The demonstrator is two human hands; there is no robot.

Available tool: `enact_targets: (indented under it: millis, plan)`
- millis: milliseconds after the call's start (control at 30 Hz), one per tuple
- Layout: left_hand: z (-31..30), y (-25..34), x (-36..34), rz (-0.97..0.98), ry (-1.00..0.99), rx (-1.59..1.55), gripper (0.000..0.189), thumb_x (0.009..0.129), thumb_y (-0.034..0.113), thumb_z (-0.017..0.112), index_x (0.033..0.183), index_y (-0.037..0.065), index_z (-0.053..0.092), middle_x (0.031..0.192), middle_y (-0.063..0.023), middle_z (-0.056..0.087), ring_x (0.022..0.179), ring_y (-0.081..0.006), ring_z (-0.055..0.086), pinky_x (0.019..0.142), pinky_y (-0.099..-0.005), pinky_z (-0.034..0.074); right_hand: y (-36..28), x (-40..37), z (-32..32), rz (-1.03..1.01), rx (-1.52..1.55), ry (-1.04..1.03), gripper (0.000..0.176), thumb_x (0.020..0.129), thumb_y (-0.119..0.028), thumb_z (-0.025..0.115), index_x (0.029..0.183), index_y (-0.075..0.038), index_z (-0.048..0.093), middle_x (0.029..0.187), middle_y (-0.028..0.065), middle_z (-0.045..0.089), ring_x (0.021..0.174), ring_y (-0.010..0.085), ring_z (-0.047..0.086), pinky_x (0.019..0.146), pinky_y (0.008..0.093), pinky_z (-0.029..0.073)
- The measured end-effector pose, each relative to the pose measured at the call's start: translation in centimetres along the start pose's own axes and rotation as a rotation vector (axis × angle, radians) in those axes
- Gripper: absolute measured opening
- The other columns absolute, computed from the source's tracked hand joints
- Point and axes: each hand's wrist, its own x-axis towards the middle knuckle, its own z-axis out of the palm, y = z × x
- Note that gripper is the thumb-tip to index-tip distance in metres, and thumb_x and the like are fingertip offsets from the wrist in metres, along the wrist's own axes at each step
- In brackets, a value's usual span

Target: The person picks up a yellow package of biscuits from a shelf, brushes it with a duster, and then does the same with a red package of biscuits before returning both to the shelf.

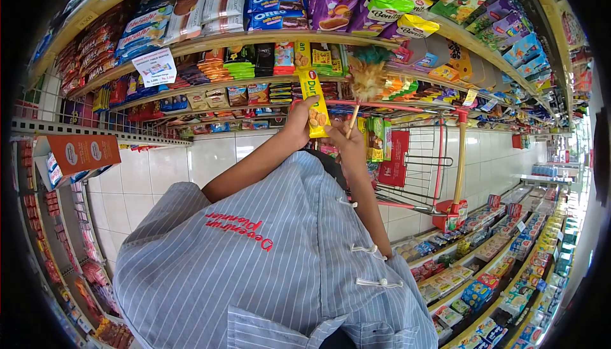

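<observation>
My left hand (298, 125) is closed around the side of a yellow biscuit pack (311, 91), which stands upright in front of the shelf with round biscuits printed on its lower part. Close by, my right hand (349, 148) grips the thin wooden handle of a feather duster (366, 80). The duster's brown and dark green feathers point up toward the shelf. My right thumb is right at the pack's lower end. Another yellow pack (302, 55) sits on the shelf just behind the held one.
Curved shelves of snacks (210, 62) span the front, with a white price sign (154, 67) at left. A wire shopping cart (414, 158) with red trim stands right of my hands, goods inside. An orange display box (75, 158) juts out at left. More stocked shelves (496, 272) line the right.
</observation>
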Motion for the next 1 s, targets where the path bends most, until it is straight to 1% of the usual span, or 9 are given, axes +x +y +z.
enact_targets:
  millis: [100,167,267,400,700,733,767,833,1000]
  plan:
    - [-0.5,0.3,0.2,0.031,-0.015,0.017,0.030,0.087,0.030,0.058,0.103,0.006,0.054,0.082,-0.0078,0.060,0.072,-0.0210,0.061,0.065,-0.0345,0.052,0.6,0.7,0.9,-0.067,0.082,-0.014,0.030,0.082,-0.009,0.068,0.084,-0.011,0.039,0.097,0.0100,0.062,0.074,0.0151,0.065,0.043,0.0207,0.044]
    - [-1.6,0.2,1.3,0.038,-0.038,0.000,0.029,0.087,0.030,0.057,0.102,0.005,0.055,0.081,-0.0079,0.060,0.071,-0.0205,0.061,0.064,-0.0343,0.052,0.8,1.0,1.4,-0.147,0.190,-0.044,0.025,0.082,-0.007,0.067,0.086,-0.010,0.043,0.095,0.0068,0.062,0.072,0.0134,0.063,0.059,0.0229,0.049]
    - [-1.2,0.6,0.5,0.016,-0.075,-0.013,0.028,0.088,0.031,0.056,0.100,0.005,0.056,0.080,-0.0079,0.060,0.070,-0.0198,0.061,0.063,-0.0342,0.052,0.8,1.1,1.1,-0.062,0.108,-0.067,0.025,0.083,-0.006,0.066,0.085,-0.011,0.042,0.096,0.0077,0.061,0.074,0.0146,0.063,0.063,0.0240,0.051]
    - [-0.4,1.0,-0.2,-0.011,-0.051,-0.023,0.028,0.088,0.030,0.056,0.099,0.005,0.056,0.080,-0.0080,0.060,0.069,-0.0200,0.061,0.062,-0.0343,0.052,0.7,1.0,1.3,-0.064,0.093,-0.062,0.029,0.083,-0.008,0.067,0.083,-0.011,0.038,0.097,0.0095,0.063,0.070,0.0135,0.063,0.052,0.0212,0.047]
    - [-2.9,-0.5,2.3,0.067,-0.023,0.055,0.026,0.086,0.027,0.056,0.100,0.006,0.053,0.082,-0.0087,0.062,0.074,-0.0193,0.062,0.064,-0.0333,0.049,1.8,2.8,1.2,-0.071,0.156,-0.032,0.024,0.082,-0.006,0.066,0.084,-0.009,0.042,0.095,0.0084,0.062,0.069,0.0127,0.062,0.057,0.0231,0.049]
    - [-2.6,-0.4,1.9,0.065,-0.023,0.056,0.026,0.086,0.027,0.056,0.100,0.006,0.053,0.082,-0.0087,0.062,0.074,-0.0193,0.062,0.064,-0.0333,0.049,1.9,3.3,1.3,-0.090,0.168,-0.035,0.024,0.082,-0.003,0.065,0.082,-0.009,0.042,0.096,0.0085,0.061,0.075,0.0149,0.062,0.064,0.0259,0.052]
    - [-2.2,-0.2,1.2,0.074,-0.029,0.074,0.024,0.086,0.026,0.057,0.099,0.007,0.054,0.082,-0.0072,0.061,0.072,-0.0181,0.060,0.063,-0.0319,0.047,2.0,3.8,1.4,-0.110,0.181,-0.039,0.025,0.083,0.001,0.064,0.080,-0.010,0.041,0.098,0.0085,0.060,0.080,0.0172,0.063,0.070,0.0287,0.055]
    - [-1.8,-0.1,0.5,0.083,-0.036,0.092,0.023,0.085,0.026,0.057,0.099,0.008,0.054,0.082,-0.0057,0.061,0.071,-0.0169,0.059,0.061,-0.0305,0.045,2.1,4.6,1.6,-0.122,0.212,-0.056,0.025,0.083,0.001,0.063,0.080,-0.010,0.041,0.098,0.0087,0.060,0.082,0.0178,0.063,0.072,0.0295,0.055]
    - [-1.9,0.2,-0.3,0.109,0.092,0.216,0.020,0.083,0.023,0.060,0.099,0.012,0.056,0.080,0.0012,0.058,0.065,-0.0108,0.051,0.059,-0.0260,0.038,1.2,5.2,2.4,-0.088,0.194,-0.055,0.024,0.084,0.002,0.062,0.081,-0.009,0.040,0.100,0.0099,0.060,0.086,0.0192,0.064,0.076,0.0318,0.056]
